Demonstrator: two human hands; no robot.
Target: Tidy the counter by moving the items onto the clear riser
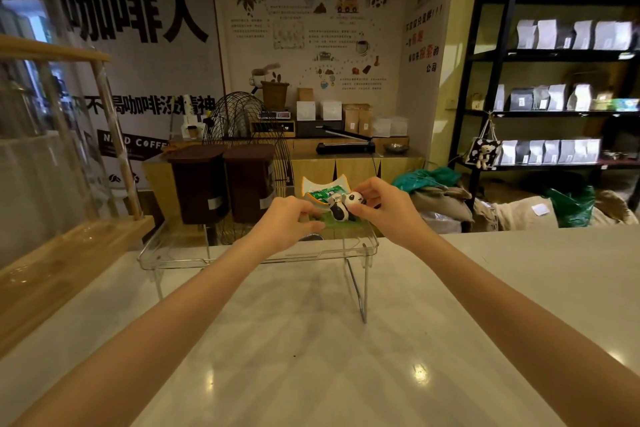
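A clear riser on thin legs stands on the pale counter. On its right half sits a panda figurine on a green base, with a white cat-shaped dish holding a green packet just behind it. My right hand pinches the panda's head from the right. My left hand rests on the riser top at the left of the figurine, fingers curled against its green base. A dark round object shows partly under the riser below my left hand.
A wooden stand with glass vessels lines the counter's left edge. Beyond the counter are two brown bins, a wire fan guard, sacks and a black shelf unit of white bags.
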